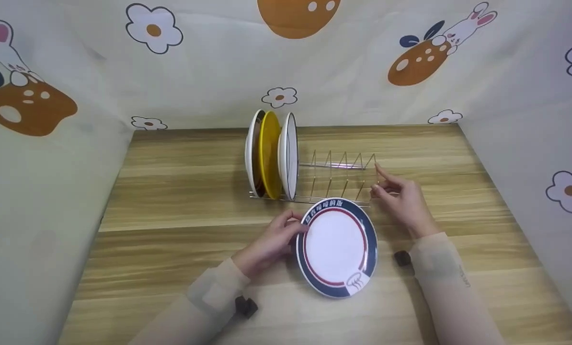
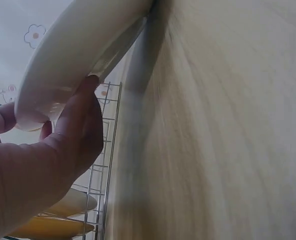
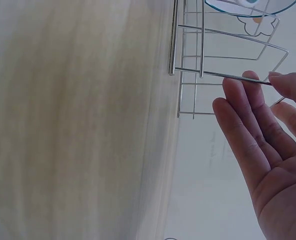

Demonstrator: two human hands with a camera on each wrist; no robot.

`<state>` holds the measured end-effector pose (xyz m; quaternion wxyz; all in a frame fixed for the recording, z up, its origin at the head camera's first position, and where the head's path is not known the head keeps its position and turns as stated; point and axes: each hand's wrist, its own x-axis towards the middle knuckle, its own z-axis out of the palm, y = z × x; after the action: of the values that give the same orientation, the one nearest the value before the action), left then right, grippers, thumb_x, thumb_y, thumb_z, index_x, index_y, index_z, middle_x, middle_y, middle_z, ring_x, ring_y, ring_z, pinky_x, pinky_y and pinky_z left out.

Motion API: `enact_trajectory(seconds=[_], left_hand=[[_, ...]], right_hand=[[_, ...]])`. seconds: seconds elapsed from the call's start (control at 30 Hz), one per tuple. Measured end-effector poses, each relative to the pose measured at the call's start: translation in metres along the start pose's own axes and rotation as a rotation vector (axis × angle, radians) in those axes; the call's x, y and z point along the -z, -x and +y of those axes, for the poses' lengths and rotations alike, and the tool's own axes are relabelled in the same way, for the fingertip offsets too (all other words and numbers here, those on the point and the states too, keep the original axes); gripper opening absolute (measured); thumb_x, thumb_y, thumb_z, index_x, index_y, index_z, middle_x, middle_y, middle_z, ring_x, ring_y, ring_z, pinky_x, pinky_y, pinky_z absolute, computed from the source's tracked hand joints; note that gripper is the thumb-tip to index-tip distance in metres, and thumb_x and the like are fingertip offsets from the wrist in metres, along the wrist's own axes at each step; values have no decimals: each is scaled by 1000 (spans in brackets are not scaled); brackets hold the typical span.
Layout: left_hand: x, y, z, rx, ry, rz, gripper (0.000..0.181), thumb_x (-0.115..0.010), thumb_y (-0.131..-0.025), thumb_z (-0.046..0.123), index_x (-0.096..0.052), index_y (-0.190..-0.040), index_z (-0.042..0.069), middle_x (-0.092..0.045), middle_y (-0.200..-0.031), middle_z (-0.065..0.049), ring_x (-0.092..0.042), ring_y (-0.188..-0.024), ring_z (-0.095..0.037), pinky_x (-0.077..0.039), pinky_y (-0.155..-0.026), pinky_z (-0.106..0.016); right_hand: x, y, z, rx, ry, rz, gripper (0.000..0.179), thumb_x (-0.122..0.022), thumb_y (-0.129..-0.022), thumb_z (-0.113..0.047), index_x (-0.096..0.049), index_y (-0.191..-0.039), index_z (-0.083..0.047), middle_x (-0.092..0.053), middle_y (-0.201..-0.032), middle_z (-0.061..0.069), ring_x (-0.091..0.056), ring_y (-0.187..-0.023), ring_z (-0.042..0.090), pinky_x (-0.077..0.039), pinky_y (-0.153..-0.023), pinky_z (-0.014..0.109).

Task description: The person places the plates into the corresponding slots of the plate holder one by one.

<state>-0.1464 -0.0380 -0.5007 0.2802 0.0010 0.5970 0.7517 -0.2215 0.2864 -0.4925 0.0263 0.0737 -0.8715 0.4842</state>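
My left hand (image 1: 270, 242) grips the left edge of a white plate (image 1: 336, 249) with a dark blue rim and a red ring, its face tilted up in front of the rack. In the left wrist view the plate's pale underside (image 2: 83, 55) shows, thumb on one side and fingers on the other. At the right end of the wire dish rack (image 1: 338, 166), my right hand (image 1: 403, 199) pinches the end wire between thumb and fingers. Upright in the rack's left part stand a white-backed plate (image 1: 250, 153), a yellow plate (image 1: 270, 158) and a white plate with a dark rim line (image 1: 291, 155).
The rack stands on a wood-grain table (image 1: 171, 201) near its back edge. Patterned cloth walls (image 1: 209, 72) rise behind and at both sides. Dark small blocks (image 1: 246, 306) sit at the wrists, by the sleeves.
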Motion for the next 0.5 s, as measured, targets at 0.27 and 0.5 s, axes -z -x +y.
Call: enact_trajectory(seconds=[0.27, 0.5], left_hand=[[1, 5, 7, -65, 5, -3, 42, -66, -94, 12, -52, -131, -1, -72, -105, -8, -68, -87, -14, -59, -76, -27], [8, 19, 27, -75, -57, -67, 48, -73, -94, 12, -57, -139, 8, -72, -124, -18, -71, -102, -21, -60, -90, -37]], right_hand=[[0, 0, 1, -6, -4, -3, 57, -72, -97, -12, -53, -150, -23, -78, -101, 15, -76, -86, 14, -59, -81, 17], [1, 0, 1, -17, -13, -17, 58, -73, -97, -16, -52, -149, -30, -78, -103, 16, -77, -90, 20, -59, -84, 17]])
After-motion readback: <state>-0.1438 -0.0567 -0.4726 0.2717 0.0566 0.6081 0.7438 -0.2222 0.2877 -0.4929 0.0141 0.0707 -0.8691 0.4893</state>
